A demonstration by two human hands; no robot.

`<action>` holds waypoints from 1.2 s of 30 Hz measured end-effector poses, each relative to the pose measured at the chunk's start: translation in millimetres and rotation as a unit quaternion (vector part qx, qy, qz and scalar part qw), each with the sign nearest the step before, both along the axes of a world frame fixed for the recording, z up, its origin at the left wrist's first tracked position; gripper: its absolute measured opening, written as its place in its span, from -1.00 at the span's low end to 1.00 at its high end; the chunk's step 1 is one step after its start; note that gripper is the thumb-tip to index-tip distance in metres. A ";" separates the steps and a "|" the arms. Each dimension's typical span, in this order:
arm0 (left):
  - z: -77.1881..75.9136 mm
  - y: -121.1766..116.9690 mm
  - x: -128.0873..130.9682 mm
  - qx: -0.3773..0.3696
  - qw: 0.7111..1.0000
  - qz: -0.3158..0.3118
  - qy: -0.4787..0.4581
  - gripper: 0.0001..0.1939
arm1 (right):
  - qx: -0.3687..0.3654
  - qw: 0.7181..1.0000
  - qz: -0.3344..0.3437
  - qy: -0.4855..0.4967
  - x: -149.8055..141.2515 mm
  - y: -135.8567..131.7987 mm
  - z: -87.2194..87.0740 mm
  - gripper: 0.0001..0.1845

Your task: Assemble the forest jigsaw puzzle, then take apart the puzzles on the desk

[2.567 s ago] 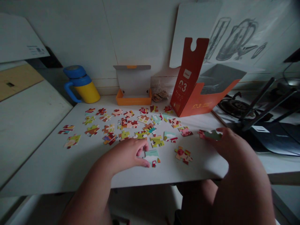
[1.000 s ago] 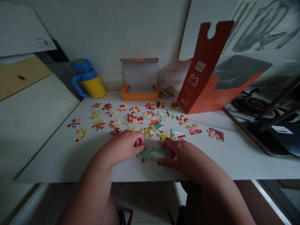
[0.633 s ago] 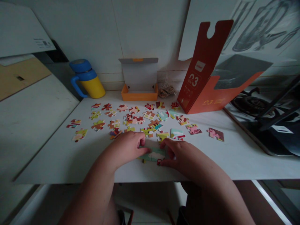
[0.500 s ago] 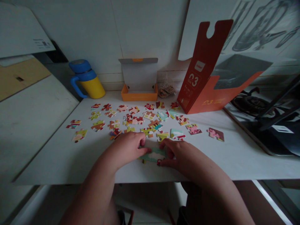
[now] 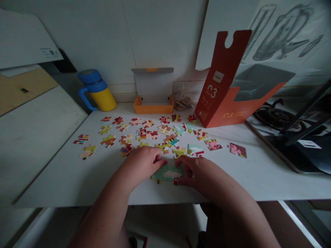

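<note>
A joined strip of jigsaw puzzle pieces (image 5: 168,173), pale green with a white cloud and a small red vehicle, lies flat near the table's front edge. My left hand (image 5: 147,160) is closed at its upper left, fingers curled and thumb along the far edge; its fingertips are partly hidden. At the right end, my right hand (image 5: 191,168) grips the strip, thumb at the near edge by the red vehicle and fingers at the far edge. Just beyond the hands lie a yellow-green piece (image 5: 179,152) and a cloud piece (image 5: 194,149).
Several loose puzzle pieces (image 5: 126,139) spread over the white table (image 5: 108,179). Behind them stand a blue-and-yellow jug (image 5: 102,98), an open orange box (image 5: 153,109), a plastic bag of pieces (image 5: 184,102) and a tall orange box (image 5: 219,103). A gas stove (image 5: 292,144) is at right.
My left thumb has drawn back from the strip's surface to its far edge, so more of the left part shows. My right hand keeps its grip. The view has tipped slightly.
</note>
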State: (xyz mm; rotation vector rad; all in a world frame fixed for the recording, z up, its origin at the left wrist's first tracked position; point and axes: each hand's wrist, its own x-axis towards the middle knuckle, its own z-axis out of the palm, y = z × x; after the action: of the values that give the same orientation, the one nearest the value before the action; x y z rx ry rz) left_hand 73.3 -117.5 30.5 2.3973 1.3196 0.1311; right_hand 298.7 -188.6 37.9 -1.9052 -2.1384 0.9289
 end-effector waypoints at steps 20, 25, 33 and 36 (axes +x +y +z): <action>2.5 10.7 -8.6 0.073 0.990 0.078 0.089 -0.69 | 0.129 0.962 -0.038 -0.237 54.3 69.9 30.9 -0.65; 3.1 13.6 -13.0 0.090 0.986 0.101 0.096 -0.79 | 0.117 0.944 -0.089 -0.294 55.6 110.5 16.3 -0.52; 9.2 12.3 -35.4 0.002 0.998 0.062 0.016 -0.83 | 0.109 0.950 -0.113 -0.268 58.9 112.7 -9.3 -0.42; 13.4 13.1 -40.6 0.019 0.996 0.079 0.029 -0.84 | 0.157 0.948 -0.107 -0.256 51.9 112.6 -8.5 -0.46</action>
State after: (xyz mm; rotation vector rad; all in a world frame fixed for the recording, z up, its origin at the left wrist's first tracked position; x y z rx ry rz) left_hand 32.7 -104.4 43.9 2.3428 1.5456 0.1337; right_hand 350.7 -76.1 29.3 -2.3168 -2.0854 0.0374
